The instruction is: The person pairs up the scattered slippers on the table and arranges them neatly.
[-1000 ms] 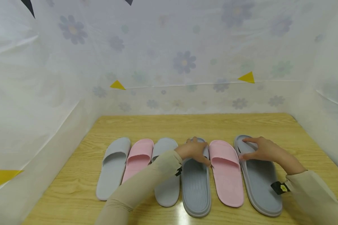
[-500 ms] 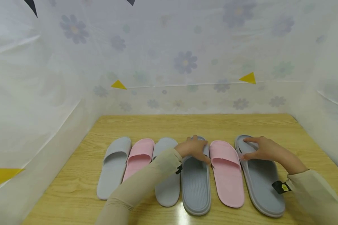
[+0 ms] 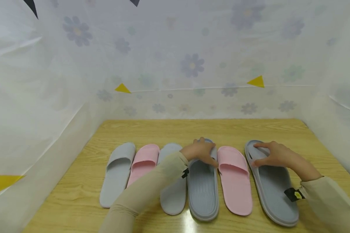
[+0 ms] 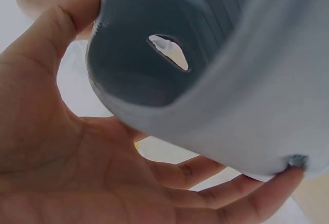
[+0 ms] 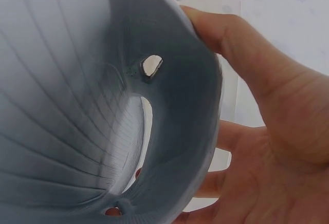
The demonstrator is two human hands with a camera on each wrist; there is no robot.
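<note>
Six slippers lie in a row on a wooden table (image 3: pixel 151 129) walled by flowered white sheeting (image 3: pixel 189 64). The left hand (image 3: pixel 199 152) grips the middle grey slipper (image 3: pixel 202 191) — the right hand (image 3: pixel 275 155) grips the far-right grey slipper (image 3: pixel 275 194), fingers curled round each strap.

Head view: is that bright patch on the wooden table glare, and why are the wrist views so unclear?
Head view: yes, a glare streak on the wooden table. Left wrist view: dark grey rubber slipper looms close, soft-focused, shadowed. Right wrist view: likewise, strap distorted by closeness.
</note>
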